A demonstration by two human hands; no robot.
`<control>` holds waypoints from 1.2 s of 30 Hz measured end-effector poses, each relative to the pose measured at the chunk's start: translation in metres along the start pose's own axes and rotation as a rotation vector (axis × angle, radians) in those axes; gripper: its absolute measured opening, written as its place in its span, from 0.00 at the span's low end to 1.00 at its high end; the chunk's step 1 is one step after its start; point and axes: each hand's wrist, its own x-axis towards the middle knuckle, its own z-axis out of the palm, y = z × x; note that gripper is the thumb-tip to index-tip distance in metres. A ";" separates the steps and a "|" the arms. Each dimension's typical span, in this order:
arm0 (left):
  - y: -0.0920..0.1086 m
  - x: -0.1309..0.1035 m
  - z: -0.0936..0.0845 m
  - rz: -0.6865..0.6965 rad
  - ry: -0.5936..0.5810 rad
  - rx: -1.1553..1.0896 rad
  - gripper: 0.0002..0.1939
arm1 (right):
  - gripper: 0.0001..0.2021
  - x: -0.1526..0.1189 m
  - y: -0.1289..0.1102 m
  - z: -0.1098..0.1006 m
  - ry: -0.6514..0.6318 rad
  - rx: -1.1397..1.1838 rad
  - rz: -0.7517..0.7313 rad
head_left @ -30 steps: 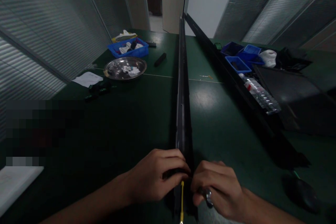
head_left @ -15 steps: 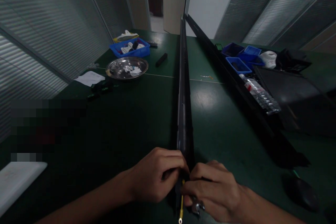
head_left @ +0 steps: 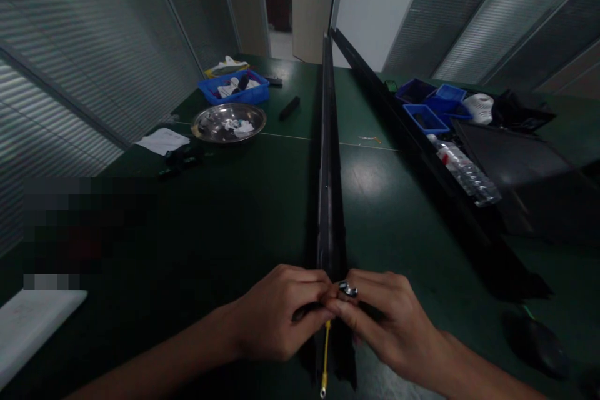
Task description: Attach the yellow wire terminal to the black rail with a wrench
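A long black rail runs away from me along the table. My left hand is closed over its near end, thumb and fingers bent together, fingertips partly hidden. Close against it, my right hand pinches a small shiny wrench, whose forked metal head shows between the fingers above the rail. The fingers of both hands touch or nearly touch. From under them a yellow wire comes out toward me, ending in a ring terminal.
A second black rail lies to the right, with blue bins, a plastic bottle and a computer mouse beyond it. At left are a metal dish, a blue basket and a white block.
My right hand has moved up and slightly forward along the rail, and the wrench head has turned from below the hand to its top. My left hand has hardly moved.
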 end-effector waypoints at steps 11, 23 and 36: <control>-0.003 0.000 0.001 -0.048 -0.032 -0.049 0.08 | 0.12 -0.002 0.002 -0.010 -0.069 -0.061 -0.011; -0.001 0.000 0.001 -0.033 -0.030 -0.032 0.08 | 0.12 0.000 0.005 -0.007 -0.097 -0.048 -0.001; 0.001 0.004 -0.002 -0.021 -0.041 -0.028 0.07 | 0.07 -0.004 0.014 -0.011 -0.099 0.061 -0.013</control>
